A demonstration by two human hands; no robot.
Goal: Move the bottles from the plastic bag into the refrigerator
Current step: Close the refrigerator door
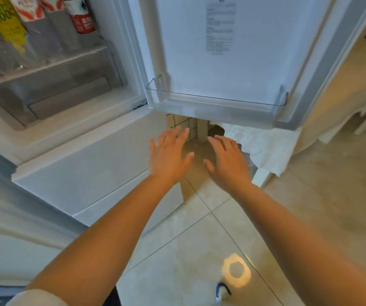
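**Open refrigerator, tiled floor, two empty hands**

Refrigerator: white, upper door swung wide; printed sheet on its inner face, clear door rail below.
Bottles: several standing in a row on the inside shelf, top left, one yellow-labelled, others red-and-white.
Drawer: clear, beneath that shelf.
Left hand and right hand: both held out over the floor, palms down, fingers spread and relaxed, grasping nothing.
Floor: pale beige tiles, bright ring of light near the bottom.

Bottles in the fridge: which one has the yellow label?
The yellow-label bottle, second from the left on the shelf. The others beside it, like the rightmost bottle, carry red-and-white labels.
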